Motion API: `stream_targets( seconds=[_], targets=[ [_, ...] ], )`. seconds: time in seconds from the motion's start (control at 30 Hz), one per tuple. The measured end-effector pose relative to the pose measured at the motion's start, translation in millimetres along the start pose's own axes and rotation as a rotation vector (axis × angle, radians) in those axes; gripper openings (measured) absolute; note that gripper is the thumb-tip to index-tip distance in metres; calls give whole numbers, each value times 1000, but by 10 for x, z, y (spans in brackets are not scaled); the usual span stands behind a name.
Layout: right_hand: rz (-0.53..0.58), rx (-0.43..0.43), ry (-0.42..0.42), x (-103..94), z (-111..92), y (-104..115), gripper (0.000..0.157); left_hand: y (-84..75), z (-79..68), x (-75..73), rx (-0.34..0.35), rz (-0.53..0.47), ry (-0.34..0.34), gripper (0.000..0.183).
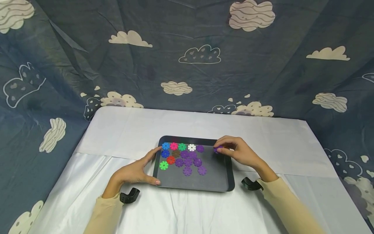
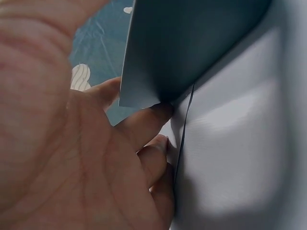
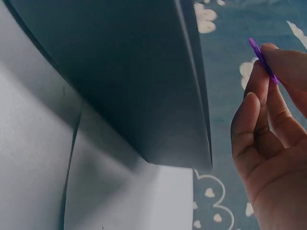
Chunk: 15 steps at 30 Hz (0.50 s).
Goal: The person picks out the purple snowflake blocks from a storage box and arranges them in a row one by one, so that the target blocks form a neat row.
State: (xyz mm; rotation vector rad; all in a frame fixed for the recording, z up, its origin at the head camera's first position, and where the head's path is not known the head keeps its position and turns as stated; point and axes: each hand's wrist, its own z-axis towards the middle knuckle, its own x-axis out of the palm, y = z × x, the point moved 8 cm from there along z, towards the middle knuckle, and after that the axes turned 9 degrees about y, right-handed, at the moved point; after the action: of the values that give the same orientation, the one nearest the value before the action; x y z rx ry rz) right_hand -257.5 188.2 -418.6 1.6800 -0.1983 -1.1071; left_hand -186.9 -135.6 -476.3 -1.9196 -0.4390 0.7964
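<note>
A dark grey rectangular tray [image 1: 193,182] carries notched plastic discs in several colours. My left hand [image 1: 132,173] grips the tray's left side, its thumb at the near left corner and its index finger at the side rim farther back. In the left wrist view, the other fingers [image 2: 156,163] curl close beside the tray's dark outer surface [image 2: 192,43]. Over the tray's far right part, my right hand [image 1: 238,151] pinches a purple disc [image 3: 263,61] between thumb and fingertips. Several purple discs [image 1: 187,171] lie flat around the tray's middle.
A blue disc [image 1: 165,146], a pink one [image 1: 173,146], a green one [image 1: 182,147] and a white one [image 1: 191,147] line the far edge. Brown, red and bright green discs [image 1: 164,165] sit at left. White cloth [image 1: 181,211] covers the table; a cloud-print curtain [image 1: 163,68] hangs behind.
</note>
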Motion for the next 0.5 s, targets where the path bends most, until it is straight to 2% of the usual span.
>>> stream_targets(
  seconds=[0.33, 0.5],
  targets=[
    [94, 19, -85, -188, -195, -177, 21, 24, 2, -19, -6, 16, -3, 120],
    [88, 31, -156, -336, -338, -277, 19, 27, 22, -16, -10, 13, -5, 118]
  ],
)
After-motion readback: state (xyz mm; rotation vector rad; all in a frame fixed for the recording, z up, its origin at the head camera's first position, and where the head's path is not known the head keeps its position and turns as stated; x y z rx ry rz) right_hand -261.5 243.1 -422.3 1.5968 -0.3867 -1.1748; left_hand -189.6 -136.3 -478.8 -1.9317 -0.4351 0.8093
